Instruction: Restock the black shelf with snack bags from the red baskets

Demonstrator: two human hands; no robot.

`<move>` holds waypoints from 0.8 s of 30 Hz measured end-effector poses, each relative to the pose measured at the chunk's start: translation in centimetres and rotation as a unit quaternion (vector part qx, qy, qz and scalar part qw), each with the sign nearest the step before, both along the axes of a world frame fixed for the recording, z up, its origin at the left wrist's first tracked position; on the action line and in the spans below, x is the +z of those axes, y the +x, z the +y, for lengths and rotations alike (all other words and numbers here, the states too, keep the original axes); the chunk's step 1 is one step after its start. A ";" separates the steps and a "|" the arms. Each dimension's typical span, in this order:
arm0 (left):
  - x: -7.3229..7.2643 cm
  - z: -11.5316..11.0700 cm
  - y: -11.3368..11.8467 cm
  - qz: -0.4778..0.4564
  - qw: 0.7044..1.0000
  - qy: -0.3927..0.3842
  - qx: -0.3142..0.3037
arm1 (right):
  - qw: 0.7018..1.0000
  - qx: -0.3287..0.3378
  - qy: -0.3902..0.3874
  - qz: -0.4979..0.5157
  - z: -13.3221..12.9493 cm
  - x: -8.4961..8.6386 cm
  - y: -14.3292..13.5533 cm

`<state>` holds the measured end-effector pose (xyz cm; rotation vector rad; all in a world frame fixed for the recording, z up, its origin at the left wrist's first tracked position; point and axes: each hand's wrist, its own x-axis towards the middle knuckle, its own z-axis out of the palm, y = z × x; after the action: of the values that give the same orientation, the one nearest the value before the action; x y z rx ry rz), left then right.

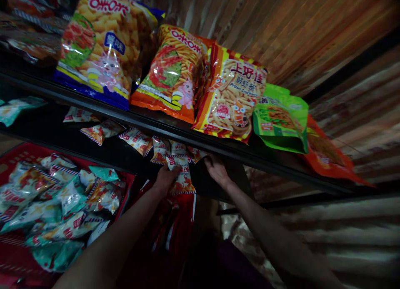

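Several small white and orange snack packets [136, 140] lie on the dark lower shelf [56, 130]. My left hand [167, 178] is closed on the edge of one snack packet [183, 179] near the shelf's front. To its right, my right hand [216, 169] reaches beneath the upper shelf, beside another small packet [196, 154]. Its fingertips are dim and partly hidden, so I cannot tell if they hold anything.
Large snack bags stand on the upper shelf [150, 128] above my hands. A red basket [126, 189] full of small packets sits at the lower left. Corrugated metal wall [328, 43] runs along the right.
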<state>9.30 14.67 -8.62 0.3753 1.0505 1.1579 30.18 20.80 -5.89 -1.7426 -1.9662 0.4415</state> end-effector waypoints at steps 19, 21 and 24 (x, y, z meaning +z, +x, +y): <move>4.4 -5.5 4.7 -0.080 0.987 -0.020 -0.136 | 0.753 -0.066 -0.308 0.578 -14.8 0.5 0.6; 4.7 -5.3 5.3 -0.084 0.984 -0.037 -0.155 | 0.755 -0.061 -0.287 0.587 -14.5 0.3 1.2; 5.1 -5.3 6.5 -0.078 0.980 -0.010 -0.185 | 0.756 -0.070 -0.258 0.597 -13.9 0.1 2.2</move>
<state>15.77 9.33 -3.55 0.4370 0.8127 0.8277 32.39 6.91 -5.77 -1.2234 -0.7785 1.6537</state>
